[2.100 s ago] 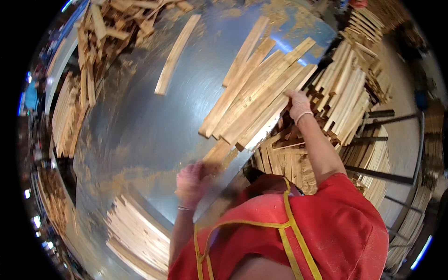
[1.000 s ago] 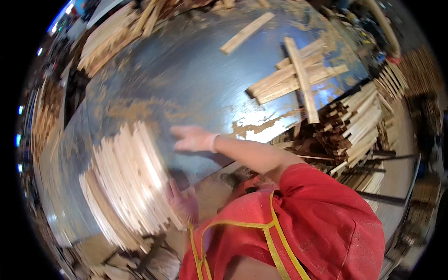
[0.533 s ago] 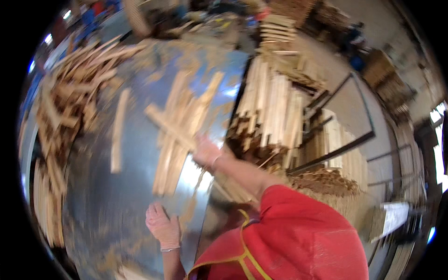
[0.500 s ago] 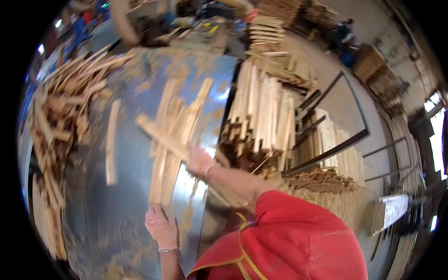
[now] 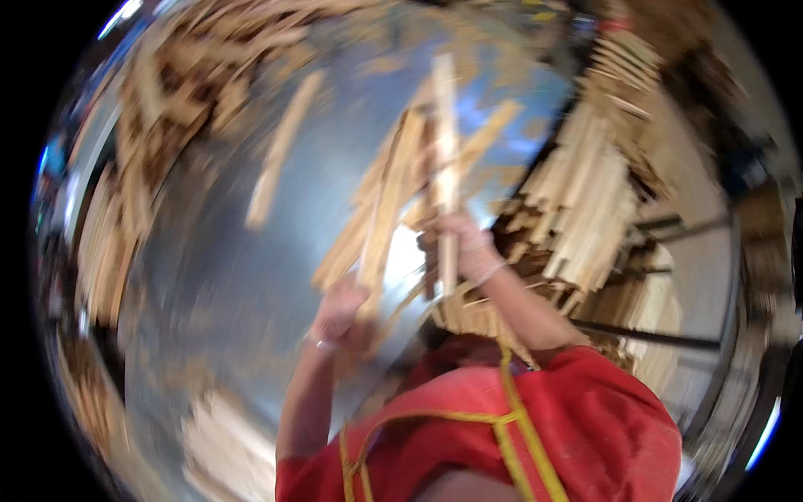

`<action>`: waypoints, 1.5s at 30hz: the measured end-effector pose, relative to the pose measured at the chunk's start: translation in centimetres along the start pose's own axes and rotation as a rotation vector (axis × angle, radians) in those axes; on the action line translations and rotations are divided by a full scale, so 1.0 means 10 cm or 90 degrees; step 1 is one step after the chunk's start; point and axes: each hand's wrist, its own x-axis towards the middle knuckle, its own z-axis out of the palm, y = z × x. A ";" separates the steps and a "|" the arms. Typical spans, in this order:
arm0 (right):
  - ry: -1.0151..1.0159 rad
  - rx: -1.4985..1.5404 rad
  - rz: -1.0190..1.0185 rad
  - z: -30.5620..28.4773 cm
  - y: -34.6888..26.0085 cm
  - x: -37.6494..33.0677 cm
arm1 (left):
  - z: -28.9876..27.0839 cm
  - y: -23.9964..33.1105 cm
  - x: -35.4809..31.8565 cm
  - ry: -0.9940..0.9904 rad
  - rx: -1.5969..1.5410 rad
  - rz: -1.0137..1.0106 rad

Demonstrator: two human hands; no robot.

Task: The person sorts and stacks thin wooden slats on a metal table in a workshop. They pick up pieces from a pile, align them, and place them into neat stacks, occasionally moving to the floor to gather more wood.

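My right hand (image 5: 465, 244), in a pale glove, is closed around a pale wooden strip (image 5: 447, 134) near its lower end. The strip stands nearly lengthwise, over the right part of the metal tabletop (image 5: 217, 276). My left hand (image 5: 340, 308), also gloved and blurred, looks curled around the near end of another wooden strip (image 5: 391, 201). Several more strips lie under and beside that one, fanned out, and one strip (image 5: 493, 130) slants off to the right. A single strip (image 5: 284, 151) lies apart on the left. Motion blur hides the fingertips.
A heap of offcut strips (image 5: 180, 75) covers the far left edge. Stacked strips (image 5: 585, 184) stand beyond the table's right edge, with a dark metal bar (image 5: 652, 333) nearby. Another pale bundle (image 5: 226, 443) sits at the lower left. Sawdust is scattered on the metal.
The view has turned and come nearer the table. My right hand has swung its strip from a slant across the pile to nearly lengthwise. My left hand has curled at the strips' near ends.
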 end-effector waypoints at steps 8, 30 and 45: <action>-0.136 -0.051 0.106 1.05 1.06 -0.35 | -0.15 -0.25 -1.78 0.301 -0.446 -0.032; -1.005 -1.037 0.129 2.81 3.99 -1.99 | -0.27 -2.39 -6.25 1.039 0.238 -0.396; 0.271 -0.928 -0.246 -0.05 -0.26 0.58 | -0.87 -1.02 -2.98 0.689 0.751 -0.091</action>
